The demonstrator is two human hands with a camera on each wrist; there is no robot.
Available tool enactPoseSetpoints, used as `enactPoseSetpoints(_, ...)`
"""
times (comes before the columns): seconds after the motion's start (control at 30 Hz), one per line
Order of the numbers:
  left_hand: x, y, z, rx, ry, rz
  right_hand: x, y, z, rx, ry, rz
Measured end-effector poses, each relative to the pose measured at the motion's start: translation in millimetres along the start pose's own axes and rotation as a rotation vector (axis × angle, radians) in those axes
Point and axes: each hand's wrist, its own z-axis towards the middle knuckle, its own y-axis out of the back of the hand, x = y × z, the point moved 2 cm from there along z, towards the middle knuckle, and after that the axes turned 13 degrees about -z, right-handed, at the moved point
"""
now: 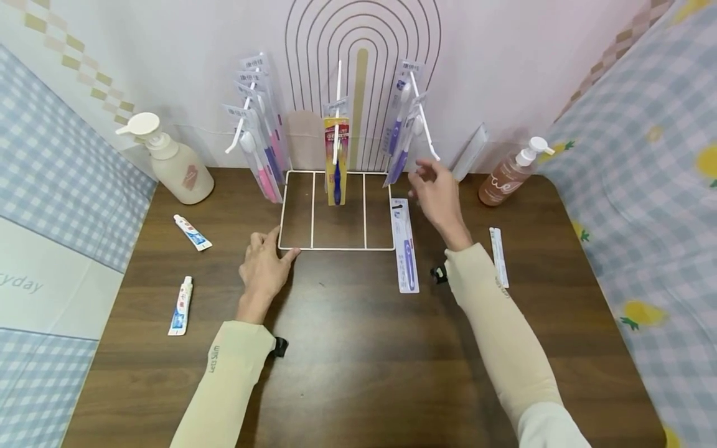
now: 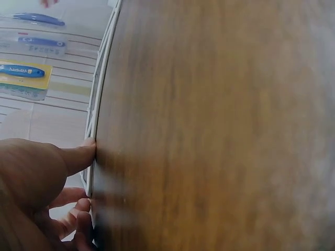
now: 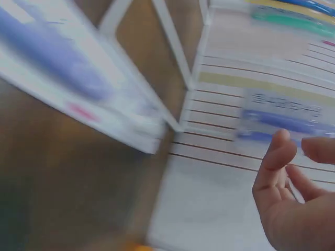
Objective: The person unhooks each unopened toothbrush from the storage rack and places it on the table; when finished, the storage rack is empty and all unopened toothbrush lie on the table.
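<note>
A white wire rack [image 1: 338, 249] stands against the wall. My left hand [image 1: 264, 264] holds its front left corner, thumb on the front wire and fingers at the side. Three hooks bear packaged toothbrushes: several pink and purple ones [image 1: 263, 155] on the left, a yellow-carded blue one [image 1: 337, 163] in the middle, purple ones [image 1: 399, 140] on the right. My right hand [image 1: 439, 196] is just below the right hook's tip [image 1: 435, 157], fingers loosely bent, nothing between them. A packaged purple toothbrush [image 1: 406, 249] lies on the table beside the rack's right side.
Two small toothpaste tubes [image 1: 192, 232] lie on the left. A cream pump bottle [image 1: 182, 165] stands at the back left, a pinkish pump bottle [image 1: 506, 177] at the back right. A slim white packet [image 1: 498, 256] lies at right; a clear package [image 1: 470, 152] leans on the wall.
</note>
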Motion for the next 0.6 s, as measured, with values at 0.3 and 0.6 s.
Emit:
enactPoseSetpoints(0.3, -0.6, 0.0, -0.7, -0.001, -0.002, 0.004, 48, 28, 20.6, 0.036, 0.119, 0.024)
enactPoseSetpoints(0.6, 1.4, -1.1, -1.2, -0.011, 0.002, -0.009, 62, 30, 25.1, 0.025, 0.154, 0.130)
